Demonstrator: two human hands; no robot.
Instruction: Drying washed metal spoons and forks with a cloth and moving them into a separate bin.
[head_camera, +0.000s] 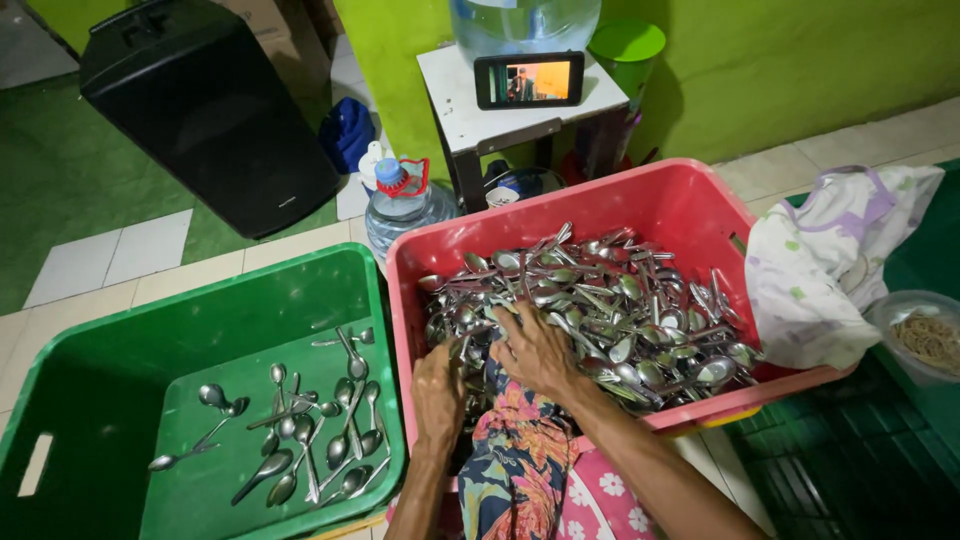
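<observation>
My right hand lies flat on the heap of metal spoons in the red crate, its fingers spread a little and pressed down among the handles. My left hand is just beside it, at the crate's near left corner, knuckles up and fingers curled down into the pile; I cannot tell whether they pinch a spoon, since the tips are buried. The two hands nearly touch. A flowered cloth hangs over the near rim under my wrists.

Left of my left fingers stands the green crate, touching the red one, with a thin scatter of loose spoons on its bottom, well fewer than the heap. Right of my right fingers a pale patterned cloth is draped over the red crate's far right corner, and beyond it sits a clear bowl of rubber bands.

Ahead of my fingers, past the crates, a water jug with a red cap stands on the floor, and a small white stool carries a phone with its screen lit. A black case lies farther off to the left.
</observation>
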